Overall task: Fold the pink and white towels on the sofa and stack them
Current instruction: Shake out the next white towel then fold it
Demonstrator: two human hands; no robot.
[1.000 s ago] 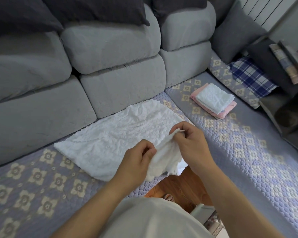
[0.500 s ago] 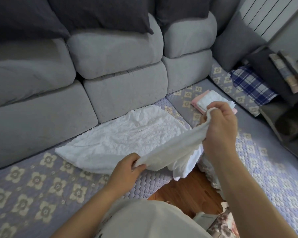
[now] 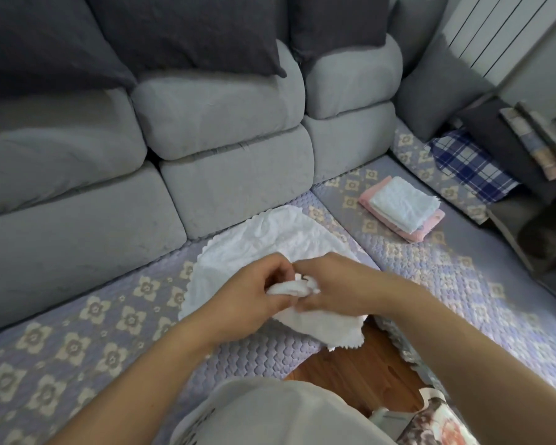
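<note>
Gripping the white towel (image 3: 318, 322) bunched between them, both hands (image 3: 297, 289) meet near; the folded stack (image 3: 402, 208) lies far right.

I see a white towel (image 3: 315, 319) bunched and partly folded, its fringed lower edge hanging past the sofa seat (image 3: 238, 354) front. Under it a larger white crinkled cloth (image 3: 270, 239) lies flat on the seat. Farther right on the seat sits a stack of folded towels (image 3: 402, 208), white over pink.

Grey sofa (image 3: 225, 175), dark cushions (image 3: 187, 30), wooden floor (image 3: 357, 370).
</note>
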